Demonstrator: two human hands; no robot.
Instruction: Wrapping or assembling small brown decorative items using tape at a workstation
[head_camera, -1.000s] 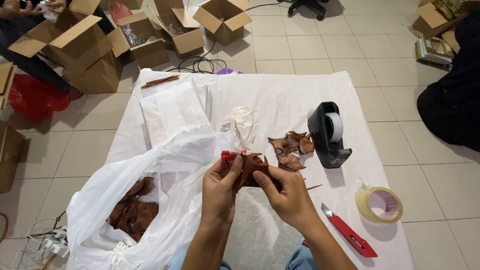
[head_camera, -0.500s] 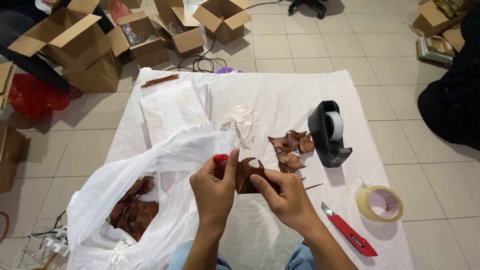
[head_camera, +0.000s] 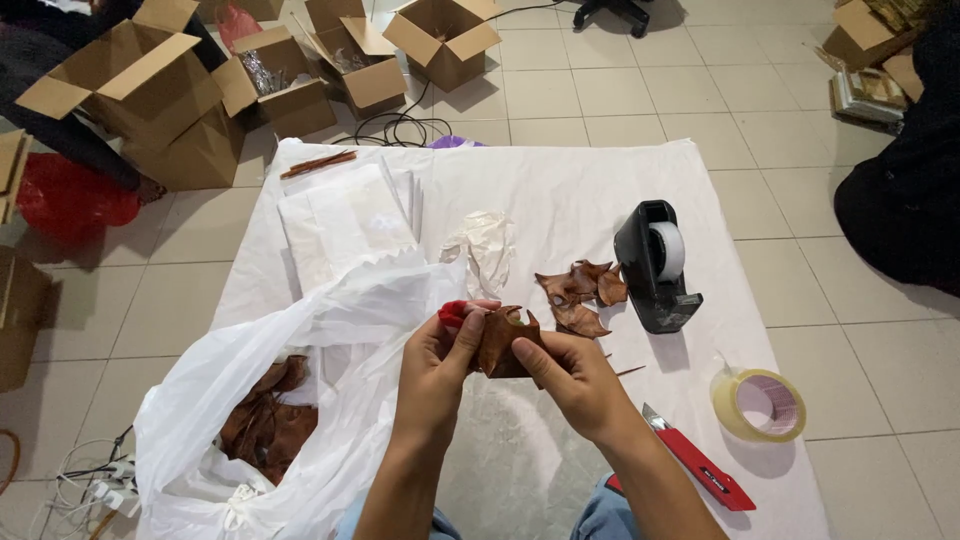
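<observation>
Dried brown leaf (head_camera: 500, 345) sits pinched between your two hands, held up over the white sheet (head_camera: 560, 190) near its front edge. You have one leaf in hand, one small pile of leaves (head_camera: 582, 292) lying just beyond it on the sheet, and more leaves inside the one white plastic bag (head_camera: 300, 340) at your left. Also on the sheet: one black tape dispenser (head_camera: 655, 265), one loose roll of clear tape (head_camera: 760, 405), one red utility knife (head_camera: 697, 468), one crumpled white scrap (head_camera: 485, 245), one stack of white paper bags (head_camera: 345, 220) and a few brown sticks (head_camera: 318, 163) at the far corner. At least four open cardboard boxes (head_camera: 440, 35) stand on the tiled floor.

How many leaves are in the bag is hard to make out. Your fingers cover part of the held leaf, and something small and red shows at your left fingertips; what it is, you cannot tell.

Your left hand (head_camera: 440, 365) is closed on the leaf's left edge, fingers curled and thumb on top. Your right hand (head_camera: 580, 385) grips the right side, thumb pressed across its face.
</observation>
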